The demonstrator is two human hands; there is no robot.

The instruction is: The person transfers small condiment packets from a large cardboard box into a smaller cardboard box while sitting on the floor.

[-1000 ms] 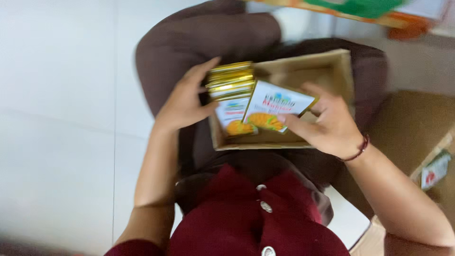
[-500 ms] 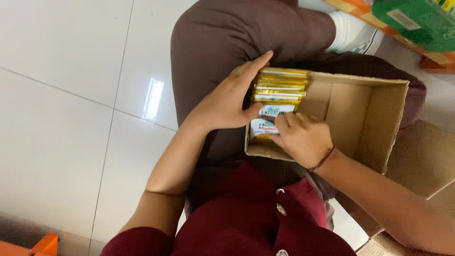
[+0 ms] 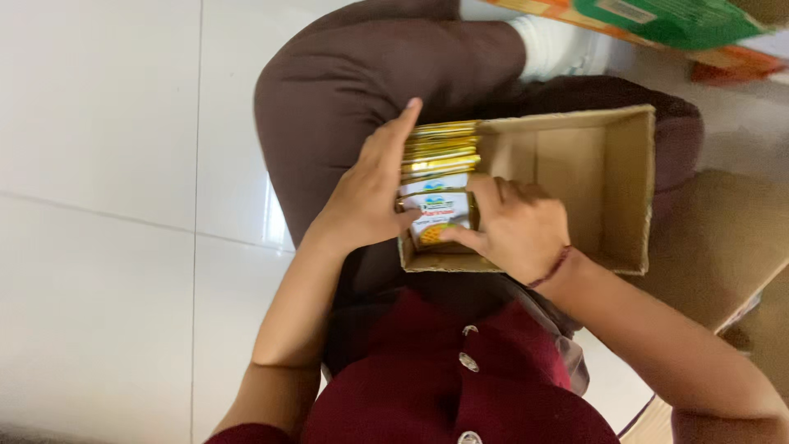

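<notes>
Right hand (image 3: 518, 234) slid onto packets (image 3: 440, 177) | left hand (image 3: 370, 189) flat against box (image 3: 625, 189)

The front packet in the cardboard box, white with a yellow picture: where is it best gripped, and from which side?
Judging by its pose, take the front packet by its exposed edge, from the box's open side. It stands on edge against the packed row of gold packets, so its faces are shut in. The right hand rests on it; the left hand braces the cardboard box wall.
</notes>
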